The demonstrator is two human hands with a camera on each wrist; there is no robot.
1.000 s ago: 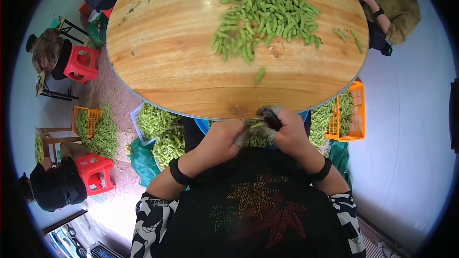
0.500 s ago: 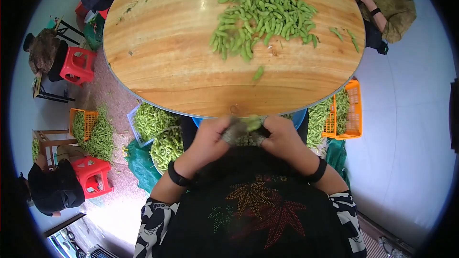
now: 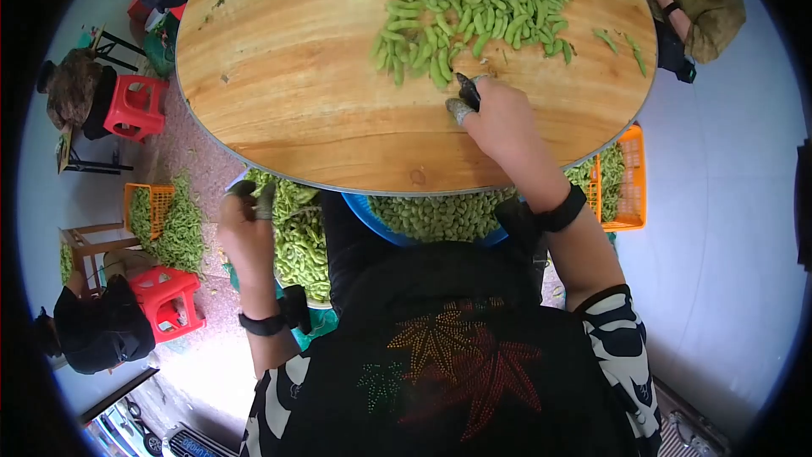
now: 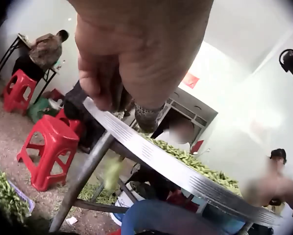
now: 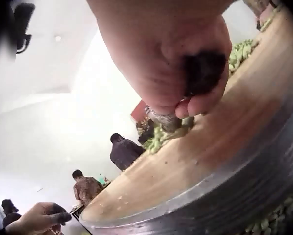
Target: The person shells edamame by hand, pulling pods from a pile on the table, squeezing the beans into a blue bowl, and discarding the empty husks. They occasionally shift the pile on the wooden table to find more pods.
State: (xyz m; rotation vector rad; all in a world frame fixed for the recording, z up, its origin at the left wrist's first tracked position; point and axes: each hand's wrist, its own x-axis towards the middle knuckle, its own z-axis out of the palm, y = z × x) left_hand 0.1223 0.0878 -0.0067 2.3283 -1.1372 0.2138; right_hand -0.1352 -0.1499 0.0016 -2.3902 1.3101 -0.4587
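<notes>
My left hand (image 3: 241, 224) is held out at the left, beyond the table's edge and above green pods (image 3: 300, 241), its covered thumb and fingertip apart. In the left wrist view a blurred yellow-green pod-like shape (image 4: 112, 174) shows in mid-air below that hand. On the round wooden table (image 3: 313, 110), my right hand (image 3: 503, 118) reaches just in front of a heap of edamame pods (image 3: 482, 0). Its fingers are curled; a grey-covered thumb (image 5: 166, 122) presses at a green pod (image 5: 186, 125), mostly hidden. Dark covers sit on some fingertips.
A blue basin (image 3: 372, 216) of pods stands under the table's near edge. An orange crate (image 3: 630, 182) with pods is at right, another (image 3: 152, 203) at left. Red stools (image 3: 135, 106) and seated people surround the table.
The hands were together over the basin with a green pod between them. They have parted: left out to the side, right forward over the table where a lone pod lay.
</notes>
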